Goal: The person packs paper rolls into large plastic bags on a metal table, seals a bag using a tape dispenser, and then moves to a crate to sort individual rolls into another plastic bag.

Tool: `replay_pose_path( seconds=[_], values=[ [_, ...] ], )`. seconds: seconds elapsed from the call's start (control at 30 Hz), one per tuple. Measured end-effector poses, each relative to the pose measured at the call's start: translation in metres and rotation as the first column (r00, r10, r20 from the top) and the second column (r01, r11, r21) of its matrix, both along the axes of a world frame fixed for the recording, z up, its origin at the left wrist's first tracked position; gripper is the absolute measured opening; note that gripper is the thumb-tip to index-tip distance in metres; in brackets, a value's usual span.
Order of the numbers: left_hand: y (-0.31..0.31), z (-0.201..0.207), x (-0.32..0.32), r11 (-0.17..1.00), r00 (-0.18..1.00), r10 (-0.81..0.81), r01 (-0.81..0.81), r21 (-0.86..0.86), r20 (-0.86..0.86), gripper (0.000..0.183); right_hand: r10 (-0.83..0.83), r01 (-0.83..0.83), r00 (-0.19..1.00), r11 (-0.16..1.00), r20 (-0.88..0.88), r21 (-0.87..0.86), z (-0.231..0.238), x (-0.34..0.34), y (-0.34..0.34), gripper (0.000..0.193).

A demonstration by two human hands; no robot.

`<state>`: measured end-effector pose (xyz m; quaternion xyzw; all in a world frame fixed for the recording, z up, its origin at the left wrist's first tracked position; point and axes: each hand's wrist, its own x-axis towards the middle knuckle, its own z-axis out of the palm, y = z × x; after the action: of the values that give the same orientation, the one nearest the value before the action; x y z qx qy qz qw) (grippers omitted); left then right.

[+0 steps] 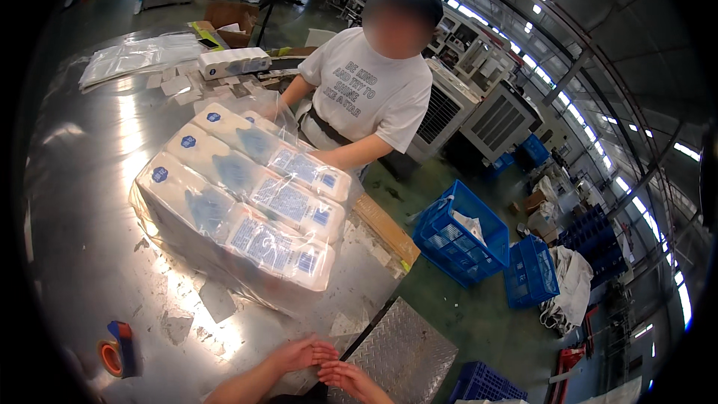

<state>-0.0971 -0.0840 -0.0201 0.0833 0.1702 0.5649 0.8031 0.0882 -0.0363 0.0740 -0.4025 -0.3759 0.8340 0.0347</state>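
My left hand [303, 353] and my right hand [348, 378] are close together at the table's near edge, fingers stretched and slightly curved. Both are open and hold nothing. Ahead of them, a large block of white packs with blue print [254, 187] sits in a clear plastic bag [288, 295] on the metal table. Across the table a co-worker [366, 90] in a white T-shirt reaches to the far side of the bag; the packs and film partly hide the co-worker's hands. An orange and blue tape dispenser [118, 349] lies left of my hands.
A loose white pack [233, 63] and a stack of clear plastic bags [138, 58] lie at the table's far end. Right of the table are a metal tread plate [404, 348], blue crates [460, 239] and a white sack [572, 284]. Large grey machines [497, 116] stand behind.
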Motion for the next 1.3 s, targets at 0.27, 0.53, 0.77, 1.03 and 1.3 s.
replay_pose_path(
  seconds=[0.27,0.53,0.77,1.03,1.3],
  values=[
    [-0.009,-0.02,-0.048,0.984,0.96,-0.067,0.108,0.139,-0.271,0.028,0.022,-0.12,0.932,0.96,0.362,0.252,-0.068,0.005,0.014,0.028],
    [-0.001,-0.004,-0.048,0.941,0.932,-0.115,0.213,0.263,-0.345,0.027,-0.269,-0.552,0.796,0.046,0.542,0.833,-0.051,-0.03,0.026,0.049],
    [-0.002,-0.011,-0.046,0.938,0.931,-0.142,0.235,0.253,-0.338,0.026,-0.344,-0.558,0.805,-0.165,0.483,0.813,-0.095,-0.05,0.028,0.064],
    [0.002,-0.015,-0.038,0.926,0.945,-0.136,0.228,0.3,-0.297,0.027,-0.314,-0.551,0.815,-0.16,0.487,0.819,-0.098,-0.049,0.031,0.064],
    [-0.002,-0.019,-0.041,0.937,0.942,-0.12,0.212,0.279,-0.313,0.032,-0.577,-0.839,0.487,-0.101,0.656,0.535,-0.097,-0.084,0.01,0.057]
  ],
)
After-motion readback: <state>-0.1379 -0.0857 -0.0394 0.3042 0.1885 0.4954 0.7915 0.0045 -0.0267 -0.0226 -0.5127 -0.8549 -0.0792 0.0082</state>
